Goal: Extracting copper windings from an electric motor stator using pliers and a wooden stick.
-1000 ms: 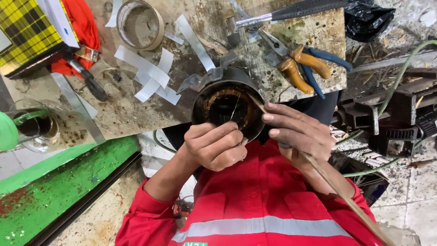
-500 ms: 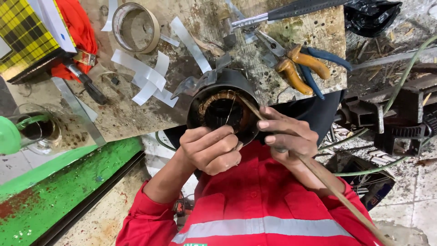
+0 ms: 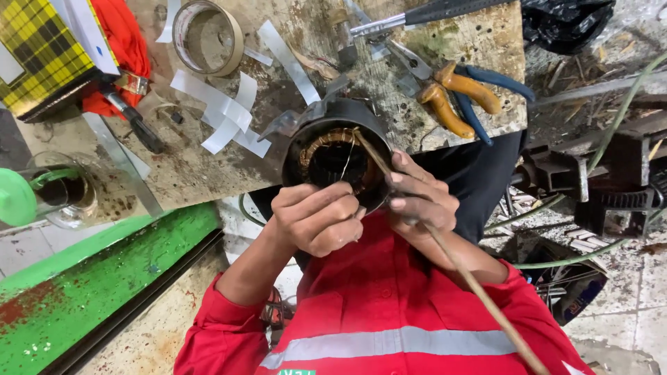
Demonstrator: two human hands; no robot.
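Now the left hand [image 3: 321,219] is closed in a loose fist at the lower rim of the stator [image 3: 338,161], and its fingertips seem to pinch a thin wire [image 3: 345,158] that runs up into the bore; the wire is very fine, so I cannot be sure of the grip. The right hand [image 3: 420,198] is curled around a long wooden stick [image 3: 472,281] and also rests on the stator's rim, with the stick's tip pushed inside against the copper coils [image 3: 316,146]. The stator stands at the edge of the bench [image 3: 208,173], just in front of the person's chest. Copper winding already sits in the slots on the upper left side, so part of the work looks done, while the loose wire is not yet laid in. Near it on the bench lie white paper strips [image 3: 222,114], a tape roll [image 3: 207,36], pliers [image 3: 458,94] and a hammer [image 3: 410,17].
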